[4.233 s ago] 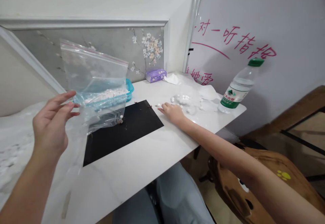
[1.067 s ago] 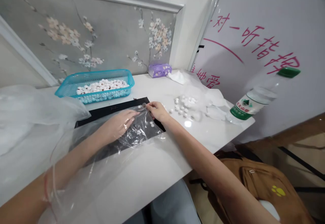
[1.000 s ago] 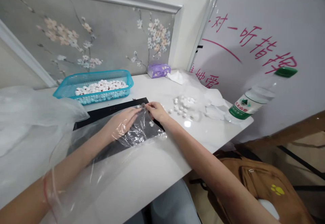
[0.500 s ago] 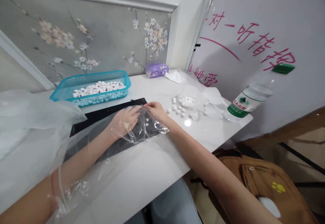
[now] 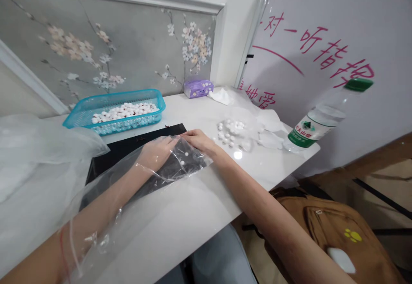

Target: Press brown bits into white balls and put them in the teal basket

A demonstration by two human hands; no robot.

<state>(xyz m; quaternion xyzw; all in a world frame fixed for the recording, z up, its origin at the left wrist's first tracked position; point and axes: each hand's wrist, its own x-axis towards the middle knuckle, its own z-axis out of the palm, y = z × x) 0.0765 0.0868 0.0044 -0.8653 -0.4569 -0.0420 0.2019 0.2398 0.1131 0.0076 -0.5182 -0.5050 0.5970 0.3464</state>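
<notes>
My left hand [image 5: 157,153] lies flat on the black mat [image 5: 109,161], seen through a clear zip-lock plastic bag [image 5: 193,159] that drapes over it and along my left forearm. My right hand [image 5: 198,140] presses on the bag's top edge, its fingertips nearly touching my left fingertips. A few small white balls [image 5: 182,162] lie inside the bag. To the right of my right hand, more white balls [image 5: 230,131] sit on a crumpled plastic sheet [image 5: 268,133].
A blue plastic basket [image 5: 112,125] holding many white balls stands behind the mat. A purple tissue packet [image 5: 198,89] and a green-capped water bottle [image 5: 313,120] stand on the white table [image 5: 180,215]. Loose white film [image 5: 38,155] bulges at left; a brown backpack [image 5: 322,232] lies below right.
The bag has come down from my raised left hand to lie flat on the mat. Over the last second, my hands have moved closer together and the balls inside the bag have shifted.
</notes>
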